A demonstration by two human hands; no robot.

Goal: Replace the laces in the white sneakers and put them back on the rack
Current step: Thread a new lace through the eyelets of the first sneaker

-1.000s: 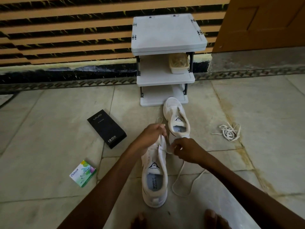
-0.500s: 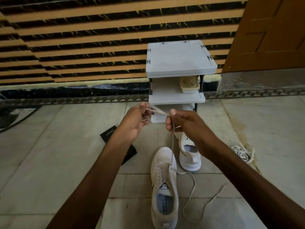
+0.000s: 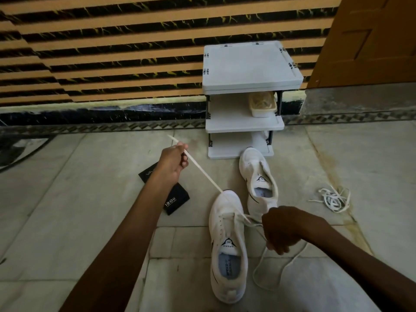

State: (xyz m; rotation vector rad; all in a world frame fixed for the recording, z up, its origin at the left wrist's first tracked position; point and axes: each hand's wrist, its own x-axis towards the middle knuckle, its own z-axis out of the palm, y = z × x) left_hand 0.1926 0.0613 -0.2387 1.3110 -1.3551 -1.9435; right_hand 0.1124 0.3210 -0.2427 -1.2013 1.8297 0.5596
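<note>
Two white sneakers lie on the tiled floor. The near sneaker (image 3: pixel 227 248) points away from me; the far sneaker (image 3: pixel 258 183) sits just before the white rack (image 3: pixel 245 122). A white lace (image 3: pixel 202 172) runs through the near sneaker's front eyelets. My left hand (image 3: pixel 173 161) grips one end of it and holds it taut, up and to the left. My right hand (image 3: pixel 281 228) grips the other end beside the sneaker's right side, and that end's slack loops on the floor below. A bundle of loose white laces (image 3: pixel 333 198) lies on the floor to the right.
A black box (image 3: pixel 175 199) lies left of the sneakers, partly under my left arm. The rack's middle shelf holds a small beige tub (image 3: pixel 262 104). A striped wall runs behind, with a wooden door (image 3: pixel 371 41) at the right.
My hands were together, raised above the sneaker with the lace; now they have parted, the left pulling up-left and the right dropping down beside the shoe. The camera has shifted.
</note>
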